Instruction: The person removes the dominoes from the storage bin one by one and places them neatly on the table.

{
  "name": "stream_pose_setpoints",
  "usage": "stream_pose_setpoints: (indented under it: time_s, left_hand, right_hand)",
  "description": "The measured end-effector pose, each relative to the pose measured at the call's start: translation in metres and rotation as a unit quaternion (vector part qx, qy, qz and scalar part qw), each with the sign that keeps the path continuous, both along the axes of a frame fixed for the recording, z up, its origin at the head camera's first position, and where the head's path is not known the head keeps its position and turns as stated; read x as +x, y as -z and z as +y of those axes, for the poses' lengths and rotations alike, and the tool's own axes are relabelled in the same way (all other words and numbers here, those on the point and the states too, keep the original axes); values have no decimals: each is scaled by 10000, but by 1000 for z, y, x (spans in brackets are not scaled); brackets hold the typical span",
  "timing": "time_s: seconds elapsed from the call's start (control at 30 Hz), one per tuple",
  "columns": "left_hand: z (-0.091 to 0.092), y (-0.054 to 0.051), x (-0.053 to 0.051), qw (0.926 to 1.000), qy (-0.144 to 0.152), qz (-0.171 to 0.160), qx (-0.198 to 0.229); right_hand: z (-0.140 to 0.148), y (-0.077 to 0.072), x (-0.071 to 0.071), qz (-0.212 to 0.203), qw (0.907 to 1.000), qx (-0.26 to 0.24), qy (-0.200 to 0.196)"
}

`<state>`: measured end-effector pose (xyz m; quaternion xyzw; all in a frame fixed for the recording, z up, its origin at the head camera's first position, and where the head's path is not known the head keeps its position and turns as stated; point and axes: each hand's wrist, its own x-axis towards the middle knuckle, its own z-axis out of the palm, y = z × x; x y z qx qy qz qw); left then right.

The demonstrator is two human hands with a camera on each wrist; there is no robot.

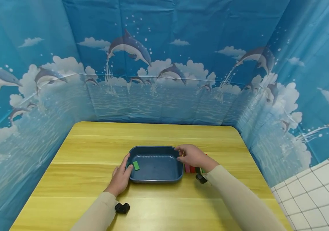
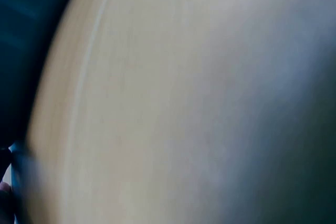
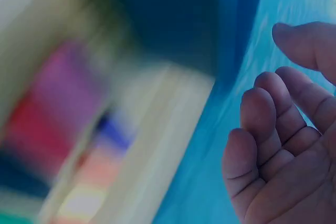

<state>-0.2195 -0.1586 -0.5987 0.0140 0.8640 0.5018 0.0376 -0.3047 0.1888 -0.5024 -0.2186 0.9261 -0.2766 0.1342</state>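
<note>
A dark blue plastic tub [image 1: 155, 168] sits on the wooden table, with one green block [image 1: 136, 165] lying inside at its left end. At the tub's left wall is my left hand [image 1: 119, 180], its thumb over the rim and its fingers along the outside, holding it. My right hand [image 1: 194, 156] hovers by the right rim; the right wrist view shows its fingers loosely bent, thumb apart, nothing between them. Below that hand, right of the tub, lie a pink block [image 1: 187, 168], a red block [image 1: 192, 169] and several others, partly hidden by the hand and wrist.
The yellow wood-grain table [image 1: 152, 205] extends around the tub on all sides. A blue dolphin-print curtain [image 1: 164, 96] stands behind and beside it. Each wrist bears a small black camera. The left wrist view is mostly blurred tabletop [image 2: 126, 103].
</note>
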Motion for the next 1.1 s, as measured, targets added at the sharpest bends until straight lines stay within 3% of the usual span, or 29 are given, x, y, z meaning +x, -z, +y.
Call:
stream_pose_setpoints:
  time_s: [0.17, 0.43, 0.57, 0.83, 1.1]
  left_hand:
    - [1, 0, -1, 10000, -6, 59, -21]
    - [2, 6, -2, 10000, 37, 85, 33]
    - [3, 8, -2, 9999, 37, 138, 36]
    - [2, 7, -2, 9998, -8, 179, 9]
    - [0, 4, -2, 9999, -11, 147, 5]
  right_hand:
    - [-68, -7, -10, -129, 9963, 136, -843]
    - [-138, 20, -28, -145, 9791, 850, -1843]
    - [-151, 34, -34, -263, 9778, 892, -1878]
    - [-162, 52, -35, -588, 9834, 719, -1558]
    - [-169, 62, -32, -469, 9876, 593, -1377]
